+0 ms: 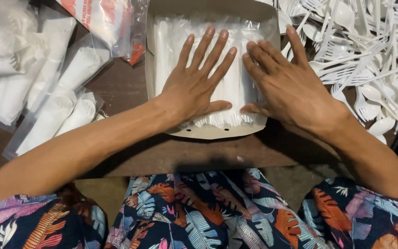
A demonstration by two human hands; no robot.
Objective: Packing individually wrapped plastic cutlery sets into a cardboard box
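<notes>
Hands lie flat in a cardboard box (152, 69) at the middle of the table (120, 85). Left hand (194, 83) presses down on wrapped cutlery packs (166, 50) inside it, fingers spread; right hand (286, 85) rests beside it, fingers spread too, thumbs nearly touching. Loose white forks and spoons (365, 50) pile at the table's right edge. Bagged napkin sets (65, 97) lie along the left edge.
</notes>
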